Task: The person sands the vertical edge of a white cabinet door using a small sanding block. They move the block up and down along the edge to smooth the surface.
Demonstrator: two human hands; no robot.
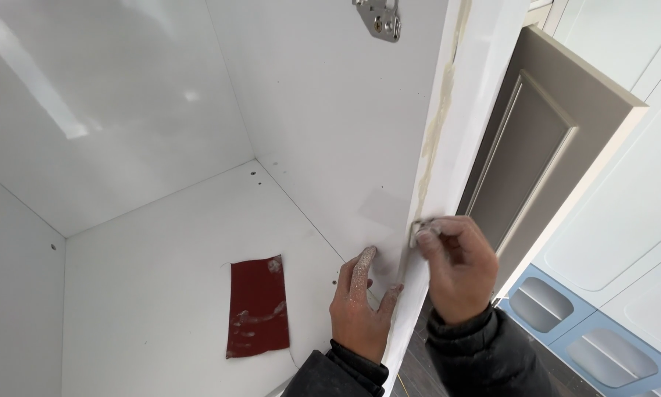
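The filler-streaked front edge of the white cabinet side panel (437, 140) is being scraped by a small metal blade (416, 232) pinched in the right hand (459, 268), the open left hand (361, 305) being pressed flat just left; a steady stroke along the yellowish filler seems called for next, the red sandpaper sheet (257, 307) lying unused at near left.

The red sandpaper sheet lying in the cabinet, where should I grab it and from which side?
Pinch the sandpaper at its near right corner, coming from the right, where the left hand is closest. It lies flat on the cabinet floor, so only an edge can be lifted, I think.
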